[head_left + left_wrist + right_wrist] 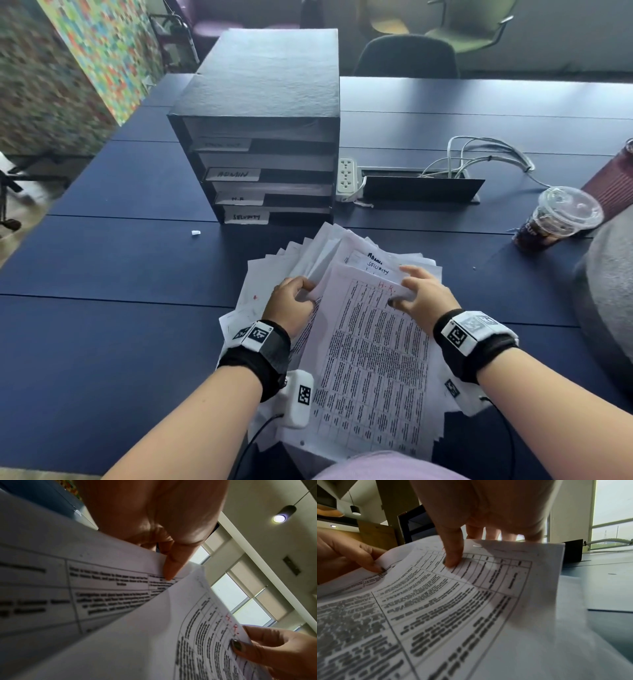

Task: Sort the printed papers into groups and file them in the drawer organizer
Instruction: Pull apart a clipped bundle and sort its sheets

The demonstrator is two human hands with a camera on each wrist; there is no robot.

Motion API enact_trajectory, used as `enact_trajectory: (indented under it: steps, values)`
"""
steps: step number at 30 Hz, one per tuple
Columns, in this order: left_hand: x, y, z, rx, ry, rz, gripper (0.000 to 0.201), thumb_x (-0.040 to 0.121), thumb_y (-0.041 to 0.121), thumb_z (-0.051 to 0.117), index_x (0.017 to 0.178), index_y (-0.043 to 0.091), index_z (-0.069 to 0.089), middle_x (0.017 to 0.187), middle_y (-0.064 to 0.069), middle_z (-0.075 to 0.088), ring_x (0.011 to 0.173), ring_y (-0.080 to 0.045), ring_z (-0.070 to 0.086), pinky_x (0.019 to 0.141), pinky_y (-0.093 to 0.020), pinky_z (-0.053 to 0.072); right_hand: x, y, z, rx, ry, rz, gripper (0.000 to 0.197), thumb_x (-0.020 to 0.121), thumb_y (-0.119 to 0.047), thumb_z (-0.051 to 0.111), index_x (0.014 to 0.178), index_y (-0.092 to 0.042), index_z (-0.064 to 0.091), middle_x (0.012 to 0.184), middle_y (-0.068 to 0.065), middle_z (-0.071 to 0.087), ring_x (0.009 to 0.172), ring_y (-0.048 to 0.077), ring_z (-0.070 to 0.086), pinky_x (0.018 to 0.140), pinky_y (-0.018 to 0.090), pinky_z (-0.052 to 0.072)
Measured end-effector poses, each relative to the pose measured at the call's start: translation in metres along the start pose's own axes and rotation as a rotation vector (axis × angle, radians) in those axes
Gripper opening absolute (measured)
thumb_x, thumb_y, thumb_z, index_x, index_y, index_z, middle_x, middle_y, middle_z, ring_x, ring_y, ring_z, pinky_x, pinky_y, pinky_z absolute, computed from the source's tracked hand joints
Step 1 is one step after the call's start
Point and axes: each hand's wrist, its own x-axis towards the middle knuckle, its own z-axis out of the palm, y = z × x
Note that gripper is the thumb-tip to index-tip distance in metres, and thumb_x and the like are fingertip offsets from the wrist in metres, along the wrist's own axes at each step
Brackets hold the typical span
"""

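Your left hand point(289, 305) was curled on the left edge of a sheet in the paper pile point(329, 260), thumb on top, fingers under. Your right hand point(423, 294) pinched the far edge of the top sheet point(373, 359), thumb on the printed face, fingers behind; that sheet was a printed table marked "H.R." in red, and its far end was lifted off the pile. The pile sat fanned out on the near middle of the blue bench point(120, 274), right in front of you; sheets further back read "SECURITY" and something like "ADMIN".

The drawer organizer point(263, 137) stood just beyond the pile, dark box, four stacked slots facing you. Lower three tabs read ADMIN, H.R, SECURITY; top tab too blurred to read.

To its right: a white power strip point(346, 178) beside a cable hatch with grey cables point(479, 154). An iced drink cup point(558, 219) with a clear lid sat far right. A small white scrap point(195, 233) lay left of the pile.
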Motion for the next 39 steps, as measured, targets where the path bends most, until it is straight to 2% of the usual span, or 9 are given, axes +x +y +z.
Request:
enact_trajectory:
  steps: [4, 9, 15, 19, 23, 28, 32, 35, 39]
  values:
    - [-0.003, 0.000, 0.001, -0.134, -0.026, -0.021, 0.023, 0.084, 0.005, 0.062, 0.081, 0.027, 0.061, 0.087, 0.011, 0.066, 0.081, -0.009, 0.059, 0.060, -0.007, 0.043, 0.000, -0.006, -0.001, 0.014, -0.066, -0.063, 0.026, 0.086, -0.031, 0.064, 0.099, -0.009, 0.066, 0.144, -0.010, 0.037, 0.111, 0.013, 0.051, 0.090, 0.018, 0.035]
    - [0.002, -0.008, -0.001, -0.121, 0.030, -0.091, 0.025, 0.087, -0.001, 0.057, 0.105, 0.016, 0.062, 0.104, 0.002, 0.066, 0.095, -0.013, 0.060, 0.081, -0.017, 0.042, -0.001, -0.008, 0.002, -0.005, -0.027, -0.100, 0.021, 0.086, -0.028, 0.064, 0.097, -0.010, 0.066, 0.138, -0.007, 0.043, 0.112, 0.013, 0.051, 0.092, 0.017, 0.034]
    - [0.001, -0.006, -0.006, -0.255, -0.044, -0.088, 0.049, 0.088, -0.008, 0.052, 0.113, 0.034, 0.054, 0.088, 0.001, 0.061, 0.082, -0.014, 0.059, 0.069, -0.009, 0.044, 0.007, -0.006, -0.009, 0.097, 0.074, -0.063, 0.017, 0.083, -0.025, 0.068, 0.090, -0.009, 0.068, 0.133, -0.002, 0.048, 0.109, 0.014, 0.048, 0.087, 0.015, 0.030]
    - [0.000, -0.003, -0.005, -0.280, -0.220, -0.103, 0.044, 0.086, -0.011, 0.052, 0.078, 0.028, 0.071, 0.073, 0.009, 0.069, 0.074, -0.014, 0.060, 0.073, -0.021, 0.051, 0.007, -0.006, -0.010, 0.105, 0.008, -0.087, 0.010, 0.081, -0.024, 0.071, 0.079, -0.017, 0.065, 0.148, -0.011, 0.032, 0.119, 0.015, 0.046, 0.091, 0.018, 0.034]
    - [-0.002, 0.006, -0.008, -0.273, -0.249, -0.181, 0.041, 0.075, -0.017, 0.043, 0.077, 0.008, 0.075, 0.070, -0.007, 0.069, 0.059, -0.016, 0.058, 0.057, -0.018, 0.046, 0.002, -0.007, -0.004, 0.159, 0.021, -0.089, 0.011, 0.082, -0.024, 0.068, 0.089, -0.015, 0.068, 0.118, -0.010, 0.052, 0.091, 0.014, 0.055, 0.077, 0.019, 0.039]
    - [0.010, 0.005, -0.006, -0.356, -0.177, -0.275, 0.048, 0.067, -0.019, 0.028, 0.065, 0.000, 0.072, 0.085, -0.011, 0.073, 0.077, -0.033, 0.066, 0.077, -0.042, 0.058, -0.008, -0.005, 0.003, 0.218, 0.084, -0.155, 0.011, 0.082, -0.020, 0.070, 0.092, -0.018, 0.069, 0.095, -0.011, 0.053, 0.086, 0.014, 0.053, 0.074, 0.019, 0.035]
    - [0.014, 0.012, -0.003, -0.334, -0.122, -0.262, 0.027, 0.085, -0.004, 0.049, 0.087, 0.015, 0.069, 0.092, -0.003, 0.069, 0.073, -0.012, 0.061, 0.063, -0.019, 0.047, -0.009, -0.006, -0.005, 0.193, 0.110, -0.176, 0.010, 0.084, -0.019, 0.067, 0.093, -0.016, 0.068, 0.091, -0.009, 0.054, 0.083, 0.015, 0.051, 0.072, 0.020, 0.034]
    - [0.015, 0.017, 0.004, -0.372, -0.125, -0.262, 0.016, 0.091, 0.022, 0.058, 0.106, 0.016, 0.063, 0.106, 0.000, 0.066, 0.088, -0.010, 0.061, 0.075, -0.022, 0.048, -0.003, -0.008, -0.014, 0.179, 0.133, -0.188, 0.011, 0.084, -0.016, 0.067, 0.093, -0.010, 0.067, 0.093, -0.002, 0.054, 0.084, 0.019, 0.051, 0.068, 0.020, 0.030]
    - [0.013, 0.022, 0.010, -0.388, -0.231, -0.325, 0.051, 0.088, 0.058, 0.049, 0.113, 0.017, 0.066, 0.109, -0.004, 0.068, 0.100, -0.021, 0.064, 0.095, -0.035, 0.048, 0.004, -0.004, -0.018, 0.132, 0.103, -0.155, 0.016, 0.083, -0.021, 0.068, 0.094, -0.009, 0.068, 0.119, -0.001, 0.049, 0.099, 0.013, 0.047, 0.083, 0.016, 0.032]
